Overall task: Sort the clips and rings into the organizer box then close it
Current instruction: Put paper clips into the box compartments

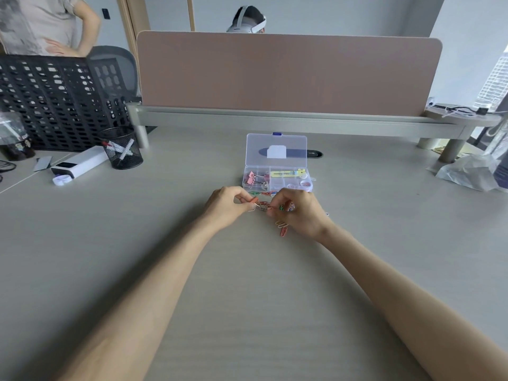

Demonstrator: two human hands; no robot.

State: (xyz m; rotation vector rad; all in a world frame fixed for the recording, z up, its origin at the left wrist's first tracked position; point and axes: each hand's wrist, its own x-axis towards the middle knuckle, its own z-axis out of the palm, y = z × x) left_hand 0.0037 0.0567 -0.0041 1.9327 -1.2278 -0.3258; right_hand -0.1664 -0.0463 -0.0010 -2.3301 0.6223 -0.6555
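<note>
At the middle of the pale desk (247, 298), just in front of the organizer box (278, 185), both hands are working on a tangle of paper clips (262, 206). The left hand (228, 206) is pinching one end of the tangle with thumb and curled fingers, and an orange clip is sticking out of this grip. The right hand (299, 213) is also curling its fingers around the other end, where green and red clips are showing under the fingertips; how many clips it is holding I cannot tell. Two loose orange and red clips (283, 228) are lying on the desk just beside the right palm, and a short row of coloured clips (262, 193) is lying against the front wall of the box. The box is standing open, with its clear lid (276, 149) leaning upright at the back. Pink binder clips (254, 178) are sitting in the left compartment, a yellow item (287, 174) is lying in the long back compartment, and small rings (305, 184) are resting in the front right compartment. Farther left, a black mesh pen cup (123, 149) is standing near a white device (79, 165), and a pink divider panel (288, 75) is rising behind the box.
</note>
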